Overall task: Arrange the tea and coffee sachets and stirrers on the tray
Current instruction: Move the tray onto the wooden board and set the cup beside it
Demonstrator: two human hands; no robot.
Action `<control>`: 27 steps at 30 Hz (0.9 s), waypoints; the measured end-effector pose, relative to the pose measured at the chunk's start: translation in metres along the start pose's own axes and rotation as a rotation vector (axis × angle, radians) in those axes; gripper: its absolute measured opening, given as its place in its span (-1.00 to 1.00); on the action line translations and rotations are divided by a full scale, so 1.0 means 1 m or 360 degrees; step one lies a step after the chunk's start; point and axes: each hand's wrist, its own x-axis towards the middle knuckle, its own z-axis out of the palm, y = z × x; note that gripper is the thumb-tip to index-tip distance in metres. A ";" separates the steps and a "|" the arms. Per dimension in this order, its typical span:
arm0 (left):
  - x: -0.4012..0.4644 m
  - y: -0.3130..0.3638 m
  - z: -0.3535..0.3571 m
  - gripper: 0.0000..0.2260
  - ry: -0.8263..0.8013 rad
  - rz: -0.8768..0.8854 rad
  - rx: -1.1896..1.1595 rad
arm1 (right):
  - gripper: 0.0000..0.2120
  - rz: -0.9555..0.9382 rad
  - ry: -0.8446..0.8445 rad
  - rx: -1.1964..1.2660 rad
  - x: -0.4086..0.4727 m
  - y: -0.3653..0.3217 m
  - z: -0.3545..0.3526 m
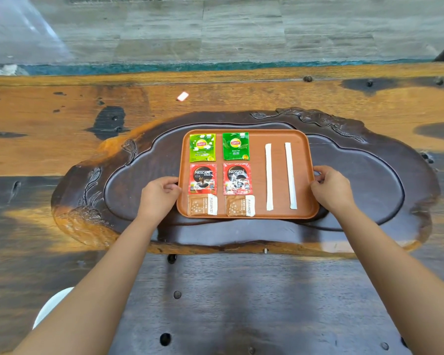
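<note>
An orange-brown tray (277, 213) lies on a dark carved wooden tea board (369, 190). On its left half sit two green Lipton tea sachets (202, 147) (235, 146), below them two red Nescafe coffee sachets (203, 179) (237, 178), and at the near edge two brown sugar sachets (202, 204) (240, 206). Two white paper-wrapped stirrers (269, 177) (290, 176) lie parallel on the right half. My left hand (159, 196) grips the tray's left edge. My right hand (331, 189) grips its right edge.
The tea board rests on a large wooden table (62, 103) with dark knots and bolt holes. A small white and red scrap (182, 96) lies on the table beyond the board. A white round object (51, 306) shows at the lower left.
</note>
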 end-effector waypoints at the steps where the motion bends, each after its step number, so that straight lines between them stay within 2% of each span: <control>1: -0.003 -0.002 -0.002 -0.75 -0.0015 -0.0040 -0.0056 | -0.64 -0.0005 0.0018 -0.0019 -0.004 0.000 -0.001; 5: -0.035 -0.008 -0.006 -0.77 0.0037 -0.0070 -0.0216 | -0.63 -0.0045 0.0148 -0.0135 -0.041 -0.004 -0.001; 9: -0.095 -0.016 0.002 -0.84 0.0140 0.0058 -0.0208 | -0.68 -0.0420 0.0126 -0.0103 -0.109 -0.020 0.023; 12: -0.146 -0.029 0.006 -0.86 0.0249 0.0158 -0.0140 | -0.72 -0.0672 -0.0029 -0.0126 -0.158 -0.034 0.052; 15: -0.186 -0.047 -0.001 -0.81 0.0245 0.0261 0.0039 | -0.73 -0.0810 -0.0174 -0.0142 -0.195 -0.043 0.078; 19: -0.202 -0.082 -0.036 -0.70 0.0259 0.0413 0.0520 | -0.72 -0.1011 -0.0231 -0.0349 -0.221 -0.049 0.102; 24: -0.197 -0.134 -0.088 -0.67 0.0455 0.0318 0.0772 | -0.66 -0.1197 -0.0244 -0.0560 -0.226 -0.047 0.122; 27: -0.197 -0.165 -0.116 -0.63 0.0509 0.0221 0.0866 | -0.60 -0.1255 -0.0359 -0.0706 -0.225 -0.046 0.131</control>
